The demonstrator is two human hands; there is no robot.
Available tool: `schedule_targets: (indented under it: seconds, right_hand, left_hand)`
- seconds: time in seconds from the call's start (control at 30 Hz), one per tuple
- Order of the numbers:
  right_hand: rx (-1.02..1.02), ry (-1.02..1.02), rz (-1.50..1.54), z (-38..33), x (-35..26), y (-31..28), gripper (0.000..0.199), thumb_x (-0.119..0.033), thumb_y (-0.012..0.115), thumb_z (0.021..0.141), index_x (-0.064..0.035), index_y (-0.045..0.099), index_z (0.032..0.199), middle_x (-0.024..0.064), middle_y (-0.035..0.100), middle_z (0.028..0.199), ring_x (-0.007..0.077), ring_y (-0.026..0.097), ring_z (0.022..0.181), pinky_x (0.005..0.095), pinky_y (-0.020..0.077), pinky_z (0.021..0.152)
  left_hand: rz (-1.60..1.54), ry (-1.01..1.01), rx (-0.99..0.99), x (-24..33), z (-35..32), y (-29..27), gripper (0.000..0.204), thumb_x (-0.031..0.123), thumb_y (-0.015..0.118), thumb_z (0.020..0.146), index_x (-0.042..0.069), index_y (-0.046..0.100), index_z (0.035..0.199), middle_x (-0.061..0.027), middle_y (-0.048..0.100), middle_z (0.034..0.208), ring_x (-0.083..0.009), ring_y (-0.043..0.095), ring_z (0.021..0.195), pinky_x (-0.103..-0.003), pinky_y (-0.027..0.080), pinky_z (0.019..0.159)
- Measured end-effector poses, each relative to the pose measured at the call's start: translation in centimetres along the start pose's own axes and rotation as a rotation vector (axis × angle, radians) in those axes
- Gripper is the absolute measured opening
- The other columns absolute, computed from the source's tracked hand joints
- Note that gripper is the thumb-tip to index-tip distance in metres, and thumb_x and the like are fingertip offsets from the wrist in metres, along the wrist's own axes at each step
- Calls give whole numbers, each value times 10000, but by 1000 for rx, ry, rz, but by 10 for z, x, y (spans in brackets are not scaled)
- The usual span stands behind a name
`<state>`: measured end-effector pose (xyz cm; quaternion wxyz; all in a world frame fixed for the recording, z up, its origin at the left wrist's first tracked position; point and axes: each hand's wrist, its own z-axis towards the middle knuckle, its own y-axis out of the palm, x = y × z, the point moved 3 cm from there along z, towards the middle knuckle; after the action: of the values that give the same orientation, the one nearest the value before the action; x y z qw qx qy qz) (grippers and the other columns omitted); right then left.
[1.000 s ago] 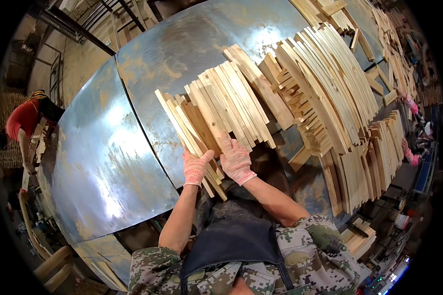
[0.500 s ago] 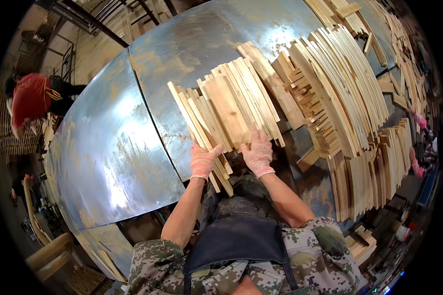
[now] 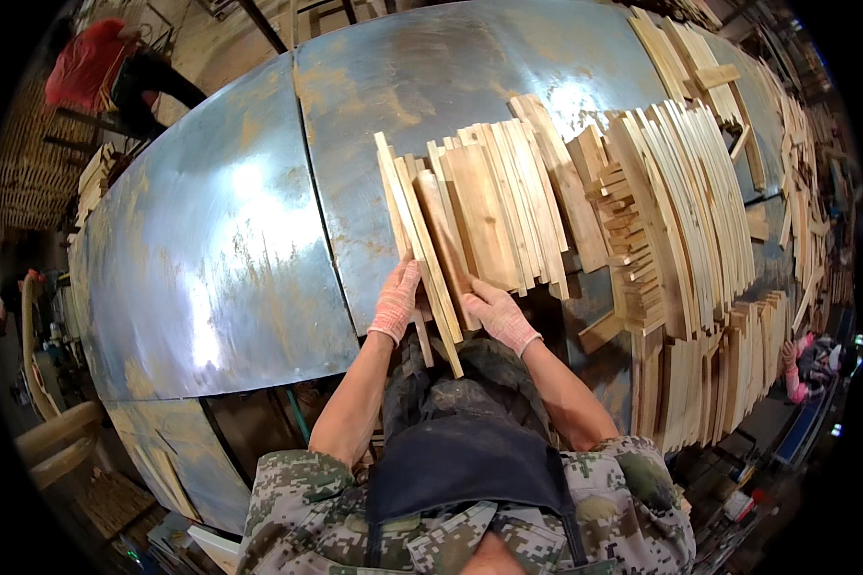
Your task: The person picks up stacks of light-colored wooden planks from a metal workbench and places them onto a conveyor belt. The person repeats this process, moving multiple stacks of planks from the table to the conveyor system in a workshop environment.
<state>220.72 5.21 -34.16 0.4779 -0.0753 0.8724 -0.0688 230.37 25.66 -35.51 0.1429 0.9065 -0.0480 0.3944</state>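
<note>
My left hand (image 3: 396,299), in a pinkish knit glove, grips the lower part of long pale wooden strips (image 3: 422,244) at the left end of a row. The near ends of these strips jut past the table edge toward me. My right hand (image 3: 501,311), gloved alike, closes on the near end of a narrow, slightly darker wooden board (image 3: 446,225), which leans beside them. Its fingertips are partly hidden. Right of that board lie a wide pale plank (image 3: 485,216) and several thinner strips (image 3: 529,196), side by side on the metal-topped table (image 3: 221,240).
A larger stack of strips (image 3: 686,206) stands to the right, with short block ends (image 3: 625,249) beside it. Another row (image 3: 714,374) lies nearer me. A person in red (image 3: 96,72) bends at the far left; a pink-sleeved person (image 3: 796,379) is at the right.
My right hand has shifted left from the wide plank to the narrower board, which now stands apart and tilted. My left hand stays at the leftmost strips. The view has turned slightly.
</note>
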Motion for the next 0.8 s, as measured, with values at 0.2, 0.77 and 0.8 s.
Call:
schedule_targets:
  seconds: [0.2, 0.77, 0.8]
  right_hand:
    - [392, -106, -391, -10, -16, -3, 646, -221, 646, 1005, -94, 471, 1614, 285, 674, 1367, 454, 673, 1217, 470, 541, 1018]
    - [178, 192, -683, -13, -53, 27, 806, -408, 661, 973, -61, 397, 1651, 218, 459, 1647, 337, 469, 1512, 416, 427, 1203]
    - [178, 188, -653, -9, -49, 26, 806, -421, 648, 969, -72, 399, 1651, 219, 474, 1634, 339, 480, 1502, 419, 421, 1206]
  left_hand:
    - [221, 108, 32, -20, -1, -4, 682, 208, 692, 990, 92, 476, 1626, -162, 581, 1468, -287, 614, 1288, -396, 500, 1125]
    - [64, 132, 108, -36, 0, -7, 628, 272, 691, 1023, -46, 522, 1538, -161, 654, 1446, -271, 626, 1304, -364, 488, 1114]
    - [140, 155, 106, -40, -2, -5, 629, 264, 700, 1013, -43, 525, 1533, -156, 668, 1418, -261, 638, 1275, -361, 500, 1091]
